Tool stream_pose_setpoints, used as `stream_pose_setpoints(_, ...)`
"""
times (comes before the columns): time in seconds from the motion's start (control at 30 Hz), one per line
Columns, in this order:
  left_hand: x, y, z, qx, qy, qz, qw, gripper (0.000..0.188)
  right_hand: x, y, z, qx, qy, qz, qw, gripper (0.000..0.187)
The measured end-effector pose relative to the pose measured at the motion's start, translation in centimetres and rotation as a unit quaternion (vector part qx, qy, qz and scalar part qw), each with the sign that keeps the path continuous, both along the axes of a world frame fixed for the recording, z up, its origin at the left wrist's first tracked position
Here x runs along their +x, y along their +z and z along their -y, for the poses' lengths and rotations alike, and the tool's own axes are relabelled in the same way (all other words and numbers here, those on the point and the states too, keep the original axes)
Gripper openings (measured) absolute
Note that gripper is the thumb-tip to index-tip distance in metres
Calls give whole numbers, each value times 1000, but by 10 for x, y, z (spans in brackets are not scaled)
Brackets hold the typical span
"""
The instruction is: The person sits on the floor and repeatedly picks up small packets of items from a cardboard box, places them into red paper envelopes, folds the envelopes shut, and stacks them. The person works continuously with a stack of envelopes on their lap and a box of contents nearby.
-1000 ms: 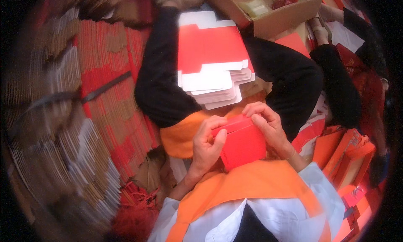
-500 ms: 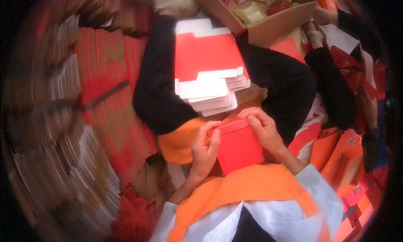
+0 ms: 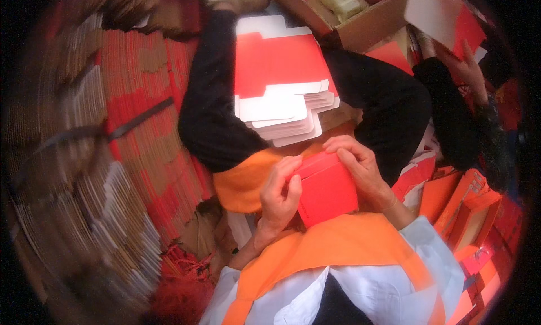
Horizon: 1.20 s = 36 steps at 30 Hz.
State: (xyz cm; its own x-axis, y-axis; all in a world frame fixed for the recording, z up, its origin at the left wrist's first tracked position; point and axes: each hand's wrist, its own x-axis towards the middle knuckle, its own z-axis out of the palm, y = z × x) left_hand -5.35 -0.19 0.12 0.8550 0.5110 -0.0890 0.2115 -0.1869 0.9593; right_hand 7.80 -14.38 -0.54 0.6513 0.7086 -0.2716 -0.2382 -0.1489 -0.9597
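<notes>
A small red carton (image 3: pixel 329 199) is held against the orange apron over my front. My left hand (image 3: pixel 277 194) grips its upper left corner, thumb on the near face and fingers over the top edge. My right hand (image 3: pixel 360 166) clasps the upper right corner the same way, fingertips over the top. Along the upper edge a narrow red flap shows, with a slanting gap below it at the left. Beyond my hands a stack of flat carton blanks (image 3: pixel 282 66), red with white tabs, lies between my black-clad legs.
Bundles of flat cardboard (image 3: pixel 141 128) fill the left side, some tied with a dark strap. An open brown box (image 3: pixel 372 29) holds wrapped packets at the top. A co-worker's hand (image 3: pixel 470 71) holds a red-and-white carton piece (image 3: pixel 442 21). Orange boxes (image 3: pixel 470 212) lie at the right.
The carton stays in both my hands; the gap under its top flap looks wider at the left. At the upper right, the co-worker's red-and-white carton piece has been raised into view.
</notes>
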Motion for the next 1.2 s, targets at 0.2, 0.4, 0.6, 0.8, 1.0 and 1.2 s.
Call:
stream_pose_setpoints(0.2,1,-2,-4,94,-27,46,994,20,-1,-1,1,6,-2,-29,1000,17)
stream_pose_setpoints(0.4,-1,-3,-6,142,-49,65,987,17,-4,-8,6,11,1,14,1000,17)
stream_pose_setpoints(0.6,-5,-5,-6,130,-52,49,989,14,-8,-15,14,48,35,116,991,16)
stream_pose_setpoints(0.8,5,7,-18,139,-118,10,983,32,0,-3,12,56,74,122,988,10)
stream_pose_setpoints(1.0,50,35,-43,65,-382,-214,897,56,40,36,-8,98,210,258,938,10)
stream_pose_setpoints(1.2,40,33,-110,-128,14,-49,990,53,204,39,2,-184,-65,353,915,20)
